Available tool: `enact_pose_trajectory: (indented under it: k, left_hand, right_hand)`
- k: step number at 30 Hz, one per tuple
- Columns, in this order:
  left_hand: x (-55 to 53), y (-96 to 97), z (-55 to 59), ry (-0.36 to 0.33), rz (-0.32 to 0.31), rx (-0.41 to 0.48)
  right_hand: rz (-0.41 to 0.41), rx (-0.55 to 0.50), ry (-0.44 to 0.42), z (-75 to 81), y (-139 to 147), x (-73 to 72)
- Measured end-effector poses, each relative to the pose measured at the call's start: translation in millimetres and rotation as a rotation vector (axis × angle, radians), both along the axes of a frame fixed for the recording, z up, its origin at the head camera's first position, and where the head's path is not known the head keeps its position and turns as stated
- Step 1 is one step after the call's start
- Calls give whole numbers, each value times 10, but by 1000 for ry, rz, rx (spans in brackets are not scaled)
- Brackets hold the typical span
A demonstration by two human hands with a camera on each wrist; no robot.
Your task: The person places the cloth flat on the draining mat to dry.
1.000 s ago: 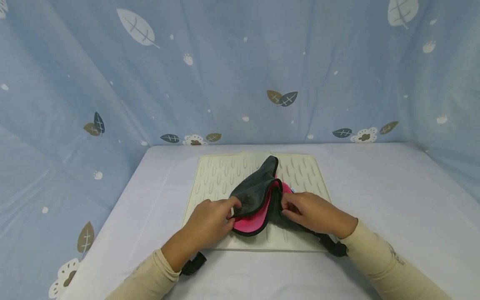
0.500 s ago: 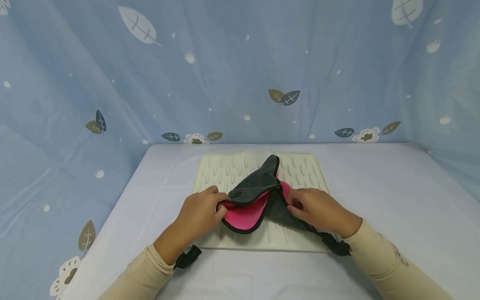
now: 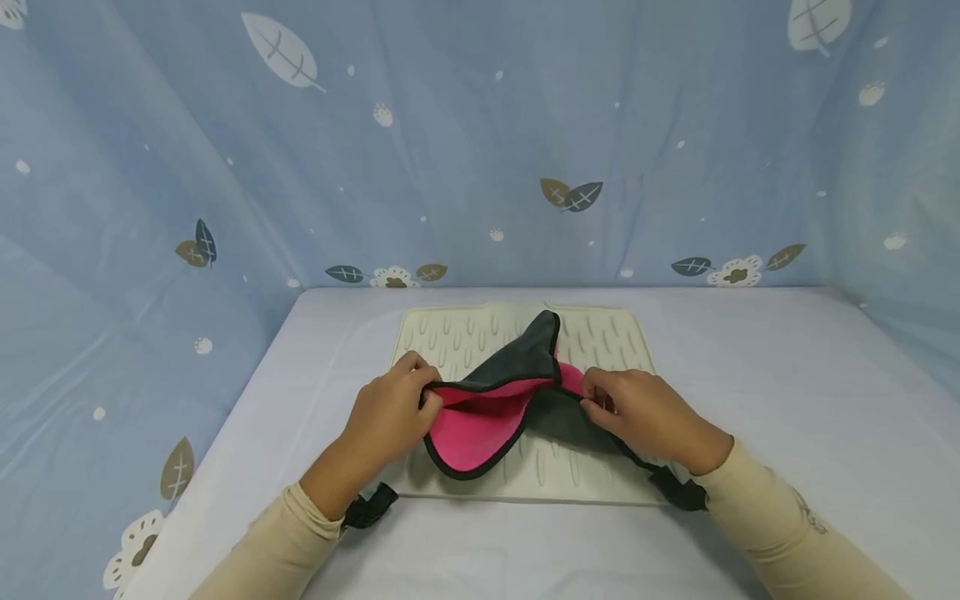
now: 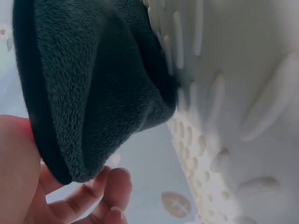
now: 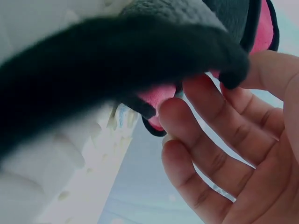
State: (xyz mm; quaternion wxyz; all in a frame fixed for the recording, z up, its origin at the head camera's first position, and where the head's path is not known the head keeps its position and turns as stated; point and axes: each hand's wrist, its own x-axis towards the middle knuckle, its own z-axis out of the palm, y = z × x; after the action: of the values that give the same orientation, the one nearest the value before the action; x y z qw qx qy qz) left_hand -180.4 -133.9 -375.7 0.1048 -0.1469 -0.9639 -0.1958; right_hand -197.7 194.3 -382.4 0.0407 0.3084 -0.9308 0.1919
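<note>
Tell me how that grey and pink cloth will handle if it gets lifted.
The grey and pink cloth is probably floppy: it sags between the left hand and right hand. Likely light, since pinches hold it up. Its plush pile suggests it is not slippery.

Mat [image 3: 600,333] lies centred on the counter [image 3: 750,375], nearer its back edge, w/ curtain [image 3: 450,167] behind & along both sides. Cloth [image 3: 517,367] sits on the mat's middle, one corner toward the back edge. Left hand [image 3: 386,417] at cloth's left edge, right hand [image 3: 648,417] at its right, both over the mat's front half.
</note>
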Motion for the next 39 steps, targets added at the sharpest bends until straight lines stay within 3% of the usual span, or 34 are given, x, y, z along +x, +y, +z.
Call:
enact_pose_trajectory:
  k: [7, 15, 23, 27, 34, 39]
  left_hand:
    - [-32, -45, 28, -8, 50, 21]
    - [-36, -77, 105, -186, 50, 196]
    - [-85, -134, 74, -160, 83, 186]
    - [-121, -162, 48, -167, 103, 161]
    - [-144, -174, 21, -290, 106, 111]
    - [-156, -161, -22, -336, 99, 88]
  right_hand:
    - [-53, -30, 65, 29, 34, -9]
    - [-119, -43, 98, 58, 41, -21]
    - [-163, -55, 89, 72, 54, -33]
    - [-150, -56, 63, 50, 51, -40]
    - [-62, -28, -22, 19, 15, -22]
    - [-7, 7, -77, -5, -2, -2]
